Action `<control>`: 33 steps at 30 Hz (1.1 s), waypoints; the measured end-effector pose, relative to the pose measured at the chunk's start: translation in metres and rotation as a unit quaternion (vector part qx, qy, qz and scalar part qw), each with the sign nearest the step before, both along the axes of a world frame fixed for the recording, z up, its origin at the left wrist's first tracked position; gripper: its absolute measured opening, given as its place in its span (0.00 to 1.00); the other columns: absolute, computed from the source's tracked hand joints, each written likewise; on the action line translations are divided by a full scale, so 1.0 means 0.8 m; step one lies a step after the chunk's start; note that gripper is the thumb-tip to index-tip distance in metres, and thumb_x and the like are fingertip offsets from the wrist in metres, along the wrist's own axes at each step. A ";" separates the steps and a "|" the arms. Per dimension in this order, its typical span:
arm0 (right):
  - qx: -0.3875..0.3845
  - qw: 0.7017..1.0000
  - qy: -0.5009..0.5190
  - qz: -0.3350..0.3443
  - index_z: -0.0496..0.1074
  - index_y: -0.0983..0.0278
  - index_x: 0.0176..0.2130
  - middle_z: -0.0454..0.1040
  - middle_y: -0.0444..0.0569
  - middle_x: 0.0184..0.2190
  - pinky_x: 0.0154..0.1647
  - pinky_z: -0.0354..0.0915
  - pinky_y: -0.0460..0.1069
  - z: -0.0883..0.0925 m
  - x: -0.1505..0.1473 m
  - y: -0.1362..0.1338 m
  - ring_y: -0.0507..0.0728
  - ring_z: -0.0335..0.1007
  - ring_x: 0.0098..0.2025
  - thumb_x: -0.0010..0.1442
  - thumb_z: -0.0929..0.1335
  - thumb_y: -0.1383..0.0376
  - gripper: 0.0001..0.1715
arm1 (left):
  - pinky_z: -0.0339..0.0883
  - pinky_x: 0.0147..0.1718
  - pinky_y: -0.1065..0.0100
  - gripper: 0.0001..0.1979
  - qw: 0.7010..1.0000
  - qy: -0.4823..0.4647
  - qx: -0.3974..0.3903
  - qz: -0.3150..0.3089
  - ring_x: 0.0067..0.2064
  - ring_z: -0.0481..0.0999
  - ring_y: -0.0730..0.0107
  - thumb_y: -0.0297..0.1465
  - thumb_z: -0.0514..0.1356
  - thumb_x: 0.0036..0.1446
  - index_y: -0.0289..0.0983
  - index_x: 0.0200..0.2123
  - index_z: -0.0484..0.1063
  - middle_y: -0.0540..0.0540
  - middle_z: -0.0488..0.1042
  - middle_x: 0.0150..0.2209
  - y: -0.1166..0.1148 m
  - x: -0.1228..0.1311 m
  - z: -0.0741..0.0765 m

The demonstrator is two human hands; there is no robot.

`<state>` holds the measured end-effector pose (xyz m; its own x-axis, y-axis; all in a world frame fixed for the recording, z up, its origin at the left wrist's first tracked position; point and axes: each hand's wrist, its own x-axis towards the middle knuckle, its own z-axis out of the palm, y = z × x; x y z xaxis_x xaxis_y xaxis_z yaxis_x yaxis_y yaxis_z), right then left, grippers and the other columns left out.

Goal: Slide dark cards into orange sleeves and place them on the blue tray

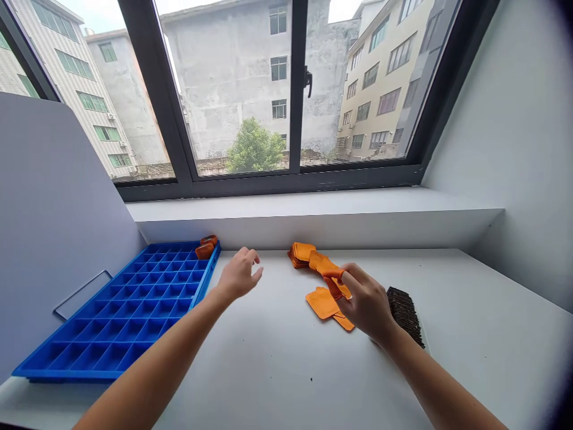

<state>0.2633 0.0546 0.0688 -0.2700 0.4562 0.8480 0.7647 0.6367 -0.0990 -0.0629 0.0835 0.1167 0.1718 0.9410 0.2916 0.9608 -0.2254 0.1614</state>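
**Right hand pinching an orange piece over the table**

The right hand (367,304) is pinching a folded orange piece (329,269) between thumb and fingertips, holding it just above the white table (286,370). The left hand (239,275) is hovering empty, fingers loosely spread and slightly curled, beside the blue tray (134,304). Loose orange pieces (322,303) are lying beneath the right hand, which is partly covering them. The wrist is hiding part of a dark stack (403,310). Farther back an orange pile (301,254) is sitting; two small brownish items (206,246) in the tray's far corner are hard to make out.

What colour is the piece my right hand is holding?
Orange. The piece pinched in your right hand shows best in the head view.
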 end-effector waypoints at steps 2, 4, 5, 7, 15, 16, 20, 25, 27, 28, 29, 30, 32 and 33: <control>0.003 0.999 0.023 -0.044 0.78 0.61 0.43 0.78 0.48 0.37 0.28 0.62 0.48 0.003 0.009 0.004 0.53 0.73 0.31 0.75 0.67 0.62 0.10 | 0.78 0.43 0.63 0.11 0.998 -0.025 -0.010 -0.058 0.49 0.81 0.58 0.39 0.64 0.69 0.42 0.50 0.75 0.42 0.76 0.52 -0.026 0.044 -0.028; 0.006 0.996 0.041 -0.073 0.77 0.62 0.42 0.79 0.48 0.39 0.28 0.62 0.48 0.003 0.017 0.008 0.53 0.75 0.32 0.76 0.67 0.61 0.11 | 0.78 0.49 0.58 0.15 0.983 -0.103 -0.023 -0.148 0.57 0.79 0.53 0.36 0.64 0.67 0.42 0.55 0.75 0.39 0.75 0.55 -0.044 0.082 -0.059; 0.005 0.996 0.045 -0.082 0.77 0.62 0.42 0.79 0.48 0.39 0.28 0.63 0.48 0.003 0.019 0.010 0.53 0.75 0.33 0.76 0.66 0.61 0.11 | 0.78 0.53 0.55 0.19 0.975 -0.130 -0.030 -0.175 0.59 0.77 0.51 0.37 0.65 0.67 0.41 0.58 0.74 0.37 0.74 0.58 -0.049 0.099 -0.074; -0.004 0.995 0.039 -0.094 0.75 0.62 0.42 0.79 0.49 0.40 0.28 0.62 0.48 0.001 0.022 0.014 0.54 0.74 0.32 0.77 0.65 0.61 0.12 | 0.76 0.58 0.51 0.27 0.965 -0.168 -0.041 -0.197 0.64 0.73 0.47 0.39 0.67 0.65 0.41 0.65 0.71 0.35 0.71 0.64 -0.054 0.127 -0.099; -0.042 0.994 -0.019 -0.097 0.69 0.61 0.40 0.76 0.51 0.40 0.27 0.60 0.49 -0.007 0.018 0.018 0.57 0.72 0.33 0.77 0.62 0.61 0.13 | 0.77 0.50 0.43 0.22 0.977 -0.085 -0.072 -0.183 0.58 0.76 0.40 0.46 0.67 0.65 0.46 0.58 0.79 0.37 0.78 0.59 -0.042 0.177 -0.137; -0.047 0.994 -0.023 -0.096 0.69 0.61 0.40 0.76 0.51 0.40 0.26 0.59 0.49 -0.008 0.018 0.019 0.57 0.72 0.33 0.77 0.62 0.60 0.13 | 0.77 0.49 0.44 0.16 0.977 -0.085 -0.061 -0.188 0.56 0.77 0.42 0.44 0.65 0.67 0.46 0.54 0.82 0.38 0.79 0.58 -0.041 0.176 -0.140; -0.068 0.993 -0.035 -0.095 0.71 0.61 0.40 0.75 0.51 0.40 0.25 0.58 0.49 -0.010 0.018 0.019 0.57 0.72 0.34 0.78 0.62 0.59 0.14 | 0.78 0.50 0.52 0.15 0.972 -0.119 -0.027 -0.201 0.51 0.79 0.53 0.35 0.56 0.75 0.45 0.47 0.85 0.40 0.80 0.55 -0.041 0.168 -0.149; -0.105 0.993 -0.051 -0.034 0.77 0.63 0.48 0.75 0.52 0.42 0.30 0.66 0.50 -0.007 0.015 0.011 0.58 0.74 0.37 0.76 0.66 0.52 0.18 | 0.78 0.42 0.62 0.16 0.960 -0.225 0.069 -0.153 0.53 0.75 0.57 0.36 0.56 0.77 0.48 0.53 0.85 0.39 0.71 0.54 -0.047 0.152 -0.128; -0.130 0.990 -0.051 0.035 0.78 0.61 0.53 0.75 0.53 0.44 0.36 0.72 0.53 -0.004 0.011 0.007 0.60 0.76 0.41 0.74 0.69 0.51 0.19 | 0.76 0.41 0.62 0.15 0.946 -0.256 0.110 -0.166 0.48 0.73 0.60 0.37 0.57 0.77 0.49 0.54 0.85 0.41 0.69 0.46 -0.053 0.142 -0.110; -0.145 0.986 -0.040 0.075 0.78 0.60 0.55 0.75 0.53 0.45 0.40 0.74 0.54 -0.002 0.008 0.005 0.61 0.76 0.43 0.73 0.70 0.51 0.20 | 0.76 0.42 0.62 0.15 0.939 -0.264 0.120 -0.183 0.45 0.71 0.61 0.36 0.58 0.77 0.49 0.53 0.86 0.43 0.68 0.42 -0.057 0.135 -0.103; -0.161 0.980 -0.022 0.113 0.78 0.58 0.56 0.75 0.53 0.46 0.44 0.76 0.56 -0.001 0.004 0.002 0.61 0.76 0.45 0.72 0.71 0.51 0.20 | 0.75 0.42 0.62 0.14 0.933 -0.273 0.128 -0.199 0.44 0.70 0.62 0.36 0.59 0.76 0.48 0.52 0.86 0.44 0.66 0.41 -0.062 0.128 -0.097; -0.178 0.972 -0.003 0.151 0.78 0.57 0.57 0.74 0.53 0.46 0.47 0.77 0.57 0.001 0.000 -0.001 0.62 0.76 0.46 0.71 0.73 0.52 0.19 | 0.75 0.42 0.63 0.14 0.925 -0.283 0.139 -0.210 0.43 0.69 0.63 0.35 0.59 0.76 0.48 0.52 0.86 0.45 0.65 0.40 -0.068 0.121 -0.094; -0.217 0.951 0.028 0.219 0.79 0.55 0.56 0.74 0.52 0.47 0.49 0.77 0.58 0.002 -0.010 -0.008 0.61 0.76 0.48 0.70 0.74 0.54 0.18 | 0.74 0.41 0.63 0.13 0.912 -0.302 0.176 -0.215 0.43 0.68 0.63 0.33 0.60 0.76 0.46 0.52 0.86 0.45 0.62 0.40 -0.079 0.106 -0.093; -0.234 0.940 0.042 0.244 0.79 0.55 0.55 0.74 0.51 0.46 0.49 0.77 0.57 0.002 -0.016 -0.011 0.60 0.76 0.47 0.70 0.74 0.55 0.15 | 0.73 0.40 0.64 0.13 0.906 -0.308 0.196 -0.214 0.43 0.68 0.63 0.32 0.60 0.75 0.45 0.53 0.86 0.45 0.61 0.40 -0.084 0.100 -0.095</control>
